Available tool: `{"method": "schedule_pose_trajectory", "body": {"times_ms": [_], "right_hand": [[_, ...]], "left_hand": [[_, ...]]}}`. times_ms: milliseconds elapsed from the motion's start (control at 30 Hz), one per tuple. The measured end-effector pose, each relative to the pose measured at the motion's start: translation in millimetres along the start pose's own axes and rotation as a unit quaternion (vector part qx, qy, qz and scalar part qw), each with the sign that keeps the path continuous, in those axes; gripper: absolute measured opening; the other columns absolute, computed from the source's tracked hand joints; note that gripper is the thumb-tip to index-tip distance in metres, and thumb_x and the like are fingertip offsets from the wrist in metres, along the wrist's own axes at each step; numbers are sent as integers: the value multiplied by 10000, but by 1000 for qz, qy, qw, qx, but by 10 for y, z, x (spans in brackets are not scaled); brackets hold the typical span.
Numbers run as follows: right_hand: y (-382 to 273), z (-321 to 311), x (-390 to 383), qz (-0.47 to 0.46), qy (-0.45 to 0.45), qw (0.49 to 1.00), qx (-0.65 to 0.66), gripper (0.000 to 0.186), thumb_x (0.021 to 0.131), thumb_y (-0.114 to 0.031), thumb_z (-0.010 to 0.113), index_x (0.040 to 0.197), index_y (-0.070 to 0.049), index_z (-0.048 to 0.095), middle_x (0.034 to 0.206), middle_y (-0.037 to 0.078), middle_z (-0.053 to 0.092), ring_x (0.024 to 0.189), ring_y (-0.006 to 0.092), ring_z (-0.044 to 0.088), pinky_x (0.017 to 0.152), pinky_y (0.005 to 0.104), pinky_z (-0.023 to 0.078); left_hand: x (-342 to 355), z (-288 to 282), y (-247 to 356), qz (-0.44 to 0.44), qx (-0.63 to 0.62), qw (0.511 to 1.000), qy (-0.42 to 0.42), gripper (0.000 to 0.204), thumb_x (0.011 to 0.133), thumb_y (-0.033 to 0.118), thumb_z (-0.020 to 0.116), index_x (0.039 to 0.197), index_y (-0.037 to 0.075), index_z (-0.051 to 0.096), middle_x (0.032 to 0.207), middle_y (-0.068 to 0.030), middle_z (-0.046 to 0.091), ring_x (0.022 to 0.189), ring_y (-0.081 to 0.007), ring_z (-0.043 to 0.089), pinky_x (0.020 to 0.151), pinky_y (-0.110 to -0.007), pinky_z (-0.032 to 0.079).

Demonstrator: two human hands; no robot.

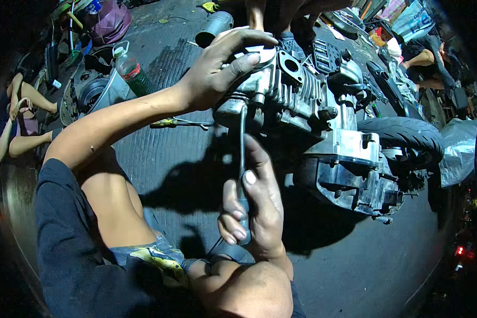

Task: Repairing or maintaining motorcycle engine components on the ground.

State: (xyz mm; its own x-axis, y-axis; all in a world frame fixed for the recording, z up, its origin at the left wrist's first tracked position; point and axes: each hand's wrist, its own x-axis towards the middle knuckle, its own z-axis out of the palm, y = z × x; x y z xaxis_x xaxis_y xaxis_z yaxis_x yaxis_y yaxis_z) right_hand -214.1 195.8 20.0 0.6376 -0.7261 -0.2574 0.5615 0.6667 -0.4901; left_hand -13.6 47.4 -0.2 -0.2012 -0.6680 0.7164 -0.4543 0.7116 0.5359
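Note:
A motorcycle or scooter engine (334,140) with a finned cylinder stands tilted in front of me, attached to more metal casing at its right. My left hand (217,71) is wrapped over the cylinder head at its left end, thumb and fingers gripping the metal. Below it, my right hand (259,204) is closed round the dark handle of a screwdriver (243,143). The long shaft points up and away from me, and its tip meets the underside edge of the cylinder head. What the tip engages is too small to make out.
A black tyre (408,135) sits right of the engine, beside a clear plastic bag (459,151). Left, a bottle of green liquid (130,71) stands near a tool with a yellow handle (164,123). Another person's foot (289,42) is behind the engine; a seated person (24,106) is far left.

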Motion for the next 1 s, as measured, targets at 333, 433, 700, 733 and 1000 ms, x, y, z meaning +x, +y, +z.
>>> {"method": "schedule_pose_trajectory", "body": {"times_ms": [333,433,700,733,1000], "right_hand": [[78,35,24,-45,-3,999,-27,548,1045,-240,401,1538,-213,164,609,58,391,343,109,364,329,264,414],[106,61,35,-51,12,998,-43,548,1045,-249,412,1535,-208,168,621,60,400,345,108,366,335,266,420],[-24,37,-12,-8,-7,1000,-19,527,1043,-254,422,1520,-210,203,625,39,380,350,87,359,339,252,420],[-34,21,-15,1,-11,1000,-1,517,1045,-252,416,1515,-202,206,628,44,393,357,93,372,345,257,428],[39,-46,43,-59,-12,989,-137,512,1051,-254,418,1501,-163,191,624,65,442,382,115,405,379,261,431]], "left_hand": [[18,-133,57,-31,7,996,-88,431,1013,336,451,1324,47,529,1337,-142,536,1334,-256,442,1139,-389,289],[17,-124,47,-17,20,996,-80,435,1014,344,455,1323,46,528,1334,-142,537,1327,-253,449,1134,-387,299],[5,-123,67,-31,18,996,-87,438,1019,348,452,1351,69,513,1354,-142,536,1319,-257,467,1132,-375,309],[16,-122,59,-29,20,996,-87,441,1017,350,454,1346,63,516,1370,-138,530,1322,-251,464,1130,-377,310],[40,-138,115,-30,36,996,-76,473,980,378,443,1297,40,540,1370,-177,527,1347,-304,426,1134,-422,286]]}}
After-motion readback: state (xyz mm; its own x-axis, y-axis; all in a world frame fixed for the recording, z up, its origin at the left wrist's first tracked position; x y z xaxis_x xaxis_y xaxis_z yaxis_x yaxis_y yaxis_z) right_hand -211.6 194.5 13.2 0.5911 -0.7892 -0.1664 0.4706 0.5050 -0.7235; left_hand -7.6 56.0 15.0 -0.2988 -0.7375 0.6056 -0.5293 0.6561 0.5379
